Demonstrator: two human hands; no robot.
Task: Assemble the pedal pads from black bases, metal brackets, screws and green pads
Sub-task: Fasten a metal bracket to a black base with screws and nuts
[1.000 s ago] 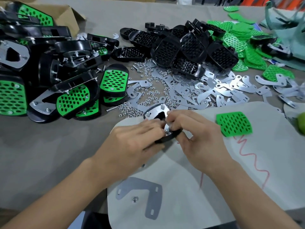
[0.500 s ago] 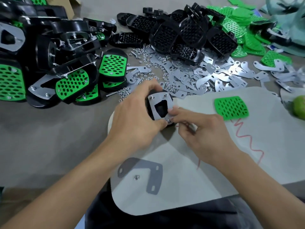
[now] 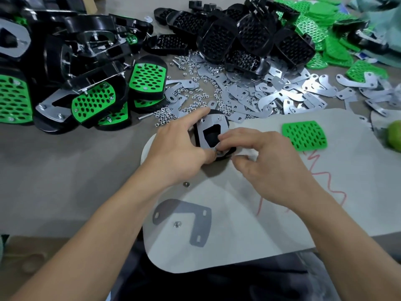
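1. Workpiece: a black oval plastic base [image 3: 196, 136] with a silver flat metal bracket plate [image 3: 217, 121] laid on its face sits at the centre of the frame. It rests on the upper left edge of a pale grey rounded-corner mat [image 3: 238, 235].
2. The left hand [image 3: 178, 148] grips the base from the left. Its index finger lies along the upper edge, and its thumb curls toward the lower corner.
3. The right hand [image 3: 267, 161] has its fingertips drawn together, pinching a small shiny fastener [image 3: 218, 152] at the lower corner of the bracket plate. Its type cannot be told.
4. A single green perforated pad [image 3: 304, 135] lies flat on the mat, right of centre, apart from both hands.
5. A loose grey angled bracket [image 3: 202, 227] lies on the mat at lower centre, with a small metal nut [image 3: 177, 224] beside its inner edge.
6. Stock:
   - Upper left: a heap of finished black-and-green pedals [image 3: 93, 101].
   - Upper centre: a heap of bare black bases [image 3: 249, 40].
   - Upper right: a heap of green pads [image 3: 314, 25].
   - Below these heaps: scattered flat brackets [image 3: 271, 92] and nuts [image 3: 195, 98].
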